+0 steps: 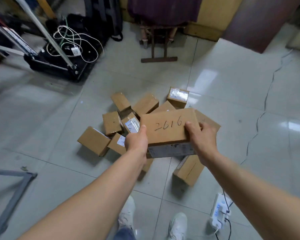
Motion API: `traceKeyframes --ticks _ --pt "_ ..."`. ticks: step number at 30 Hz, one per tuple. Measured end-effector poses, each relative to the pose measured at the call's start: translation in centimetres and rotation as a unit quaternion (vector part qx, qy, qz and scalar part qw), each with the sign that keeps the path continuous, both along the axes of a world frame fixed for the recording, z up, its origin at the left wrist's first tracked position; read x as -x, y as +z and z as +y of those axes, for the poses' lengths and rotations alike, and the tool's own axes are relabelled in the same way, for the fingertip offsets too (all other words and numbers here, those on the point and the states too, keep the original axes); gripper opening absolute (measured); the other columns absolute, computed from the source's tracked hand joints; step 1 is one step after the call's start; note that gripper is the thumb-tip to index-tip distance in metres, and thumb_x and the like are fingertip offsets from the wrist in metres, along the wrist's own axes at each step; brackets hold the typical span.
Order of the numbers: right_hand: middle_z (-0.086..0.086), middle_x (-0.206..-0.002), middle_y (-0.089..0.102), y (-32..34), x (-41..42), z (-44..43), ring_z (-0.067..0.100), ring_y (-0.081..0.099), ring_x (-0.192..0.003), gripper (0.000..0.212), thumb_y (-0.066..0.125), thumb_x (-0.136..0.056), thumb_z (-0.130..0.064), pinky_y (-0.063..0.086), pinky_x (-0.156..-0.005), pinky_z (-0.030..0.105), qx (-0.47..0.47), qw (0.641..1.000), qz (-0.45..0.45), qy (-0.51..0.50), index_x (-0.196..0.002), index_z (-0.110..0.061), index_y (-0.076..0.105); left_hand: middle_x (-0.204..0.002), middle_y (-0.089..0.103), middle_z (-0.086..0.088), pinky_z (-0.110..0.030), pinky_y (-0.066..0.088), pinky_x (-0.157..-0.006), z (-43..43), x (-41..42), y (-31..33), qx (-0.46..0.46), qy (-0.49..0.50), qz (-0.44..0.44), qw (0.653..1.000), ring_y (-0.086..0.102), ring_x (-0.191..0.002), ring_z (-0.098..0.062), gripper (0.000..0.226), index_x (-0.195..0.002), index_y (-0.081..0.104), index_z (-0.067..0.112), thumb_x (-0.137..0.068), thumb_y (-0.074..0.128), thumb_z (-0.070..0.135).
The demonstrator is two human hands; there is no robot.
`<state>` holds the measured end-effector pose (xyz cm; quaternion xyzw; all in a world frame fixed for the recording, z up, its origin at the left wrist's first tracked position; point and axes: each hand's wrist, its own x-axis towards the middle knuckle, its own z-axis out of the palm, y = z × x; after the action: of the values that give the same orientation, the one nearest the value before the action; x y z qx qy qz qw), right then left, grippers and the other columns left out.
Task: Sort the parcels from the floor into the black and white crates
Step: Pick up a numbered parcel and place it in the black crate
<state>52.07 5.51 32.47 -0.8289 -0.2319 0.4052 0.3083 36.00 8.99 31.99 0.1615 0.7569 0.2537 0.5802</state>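
The left grip (136,139) and the right grip (203,135) both clasp 1 cardboard parcel (168,129), held in the air in the middle of the view, above the pile. Each thumb lies on the parcel's top face, 1 at its left edge and 1 at its right; the other fingers are out of sight beneath and behind it. "2616" is handwritten on the top, and a printed label covers the near side face.

Below it, the other parcels (93,141) lie scattered on the grey tiled floor (232,84), several tilted against each other and some bearing labels. A longer box (189,168) lies to the near right, partly under the held parcel.

At far left a black container (42,60) holds a tangle of white cable (73,42). A white power strip (218,212) lies near right, beside 2 white shoes (178,224).
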Motion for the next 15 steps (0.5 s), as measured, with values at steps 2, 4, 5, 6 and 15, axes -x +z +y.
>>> traceKeyframes --ticks 2,4,5,6,15 --pt "0.013 -0.119 0.053 5.0 1.3 1.0 0.028 0.057 -0.102 0.055 0.052 -0.08 -0.053 0.046 -0.096 0.048 -0.029 0.999 -0.017 -0.016 -0.113 -0.01 0.06 -0.097 0.064 -0.008 -0.036 0.053 -0.08 1.4 1.3 5.2 -0.036 -0.009 0.01 0.999 0.061 -0.088 -0.028 0.028 -0.092 0.059 0.011 -0.089 0.056 0.038" --pt "0.007 -0.114 0.052 9.9 2.9 1.9 0.023 0.055 -0.097 0.047 0.056 -0.081 -0.05 0.047 -0.09 0.043 -0.056 0.996 -0.042 -0.053 -0.107 -0.011 0.057 -0.089 0.061 -0.006 -0.031 0.048 -0.07 2.6 2.8 10.0 -0.071 -0.003 0.016 0.997 0.057 -0.078 -0.024 0.027 -0.091 0.058 0.009 -0.089 0.057 0.036" --pt "0.004 -0.11 0.051 12.3 3.9 2.3 0.021 0.054 -0.095 0.044 0.058 -0.081 -0.048 0.046 -0.085 0.039 -0.073 0.994 -0.036 -0.068 -0.105 -0.012 0.054 -0.086 0.06 -0.005 -0.031 0.047 -0.067 2.9 3.6 12.4 -0.086 0.001 0.021 0.996 0.056 -0.075 -0.023 0.028 -0.093 0.057 0.008 -0.089 0.057 0.035" --pt "0.002 -0.106 0.052 14.6 4.9 2.6 0.018 0.053 -0.093 0.042 0.059 -0.081 -0.047 0.044 -0.08 0.035 -0.094 0.992 -0.018 -0.081 -0.105 -0.013 0.05 -0.085 0.059 -0.005 -0.031 0.046 -0.067 3.3 4.3 14.8 -0.101 0.004 0.024 0.995 0.055 -0.075 -0.023 0.028 -0.094 0.058 0.007 -0.09 0.057 0.034" --pt "-0.006 -0.093 0.053 32.0 12.5 3.3 0.004 0.052 -0.08 0.038 0.058 -0.085 -0.048 0.038 -0.055 0.021 -0.257 0.963 0.04 -0.064 -0.104 -0.017 0.047 -0.099 0.062 -0.006 -0.035 0.046 -0.076 3.4 12.5 32.9 -0.24 0.006 0.012 0.971 0.056 -0.085 -0.021 0.03 -0.098 0.058 0.011 -0.091 0.054 0.04"
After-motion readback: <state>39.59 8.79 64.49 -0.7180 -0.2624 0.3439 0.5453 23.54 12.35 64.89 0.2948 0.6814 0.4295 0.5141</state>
